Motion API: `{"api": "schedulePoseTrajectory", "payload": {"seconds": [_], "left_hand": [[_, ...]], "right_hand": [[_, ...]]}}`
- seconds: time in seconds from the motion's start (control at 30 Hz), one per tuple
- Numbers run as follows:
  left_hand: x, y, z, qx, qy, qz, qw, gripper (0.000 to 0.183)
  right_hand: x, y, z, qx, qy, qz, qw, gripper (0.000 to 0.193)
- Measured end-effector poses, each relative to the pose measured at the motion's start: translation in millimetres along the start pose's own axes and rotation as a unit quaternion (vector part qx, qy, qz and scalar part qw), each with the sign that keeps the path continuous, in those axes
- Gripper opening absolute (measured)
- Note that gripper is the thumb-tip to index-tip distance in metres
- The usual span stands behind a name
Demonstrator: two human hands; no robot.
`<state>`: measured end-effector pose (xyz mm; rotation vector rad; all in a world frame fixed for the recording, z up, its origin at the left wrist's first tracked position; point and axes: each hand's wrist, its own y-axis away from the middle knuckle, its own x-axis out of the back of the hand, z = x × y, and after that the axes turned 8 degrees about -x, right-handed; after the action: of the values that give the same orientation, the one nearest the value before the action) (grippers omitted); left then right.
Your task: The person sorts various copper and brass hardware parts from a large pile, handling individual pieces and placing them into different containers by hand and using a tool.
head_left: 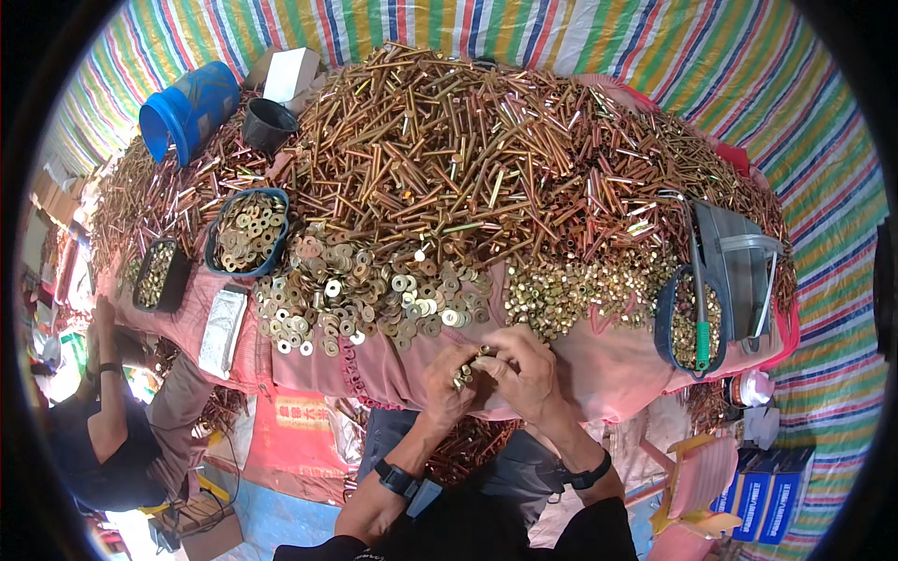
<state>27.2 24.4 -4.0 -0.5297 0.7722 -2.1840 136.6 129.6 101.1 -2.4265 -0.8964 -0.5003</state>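
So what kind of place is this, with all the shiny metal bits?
Probably a small hardware assembly workshop: a huge heap of long brass-coloured bolts, piles of washers and nuts on a pink cloth-covered table, under striped tarpaulin.

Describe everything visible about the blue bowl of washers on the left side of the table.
The blue bowl is a round, shallow container that looks like plastic, with a dark blue rim. It sits upright on the pink cloth, filled nearly to the brim with flat brass-coloured washers with centre holes. The loose washer pile spreads just to its right, long bolts heap behind it, and a black tray stands to its left. No hands touch it.
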Motion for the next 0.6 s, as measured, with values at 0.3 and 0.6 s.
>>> {"api": "schedulePoseTrajectory", "payload": {"seconds": [0.3,0.6], "left_hand": [[3.8,-0.4,3.6,0.023,0.017,-0.034,0.999,0.044],[3.7,2.3,-0.7,0.01,0.02,-0.033,0.999,0.046]], "right_hand": [[1.9,1.4,3.7,-0.043,-0.03,-0.039,0.998,0.027],[-1.1,0.7,7.6,-0.044,-0.03,-0.024,0.998,0.026]]}}
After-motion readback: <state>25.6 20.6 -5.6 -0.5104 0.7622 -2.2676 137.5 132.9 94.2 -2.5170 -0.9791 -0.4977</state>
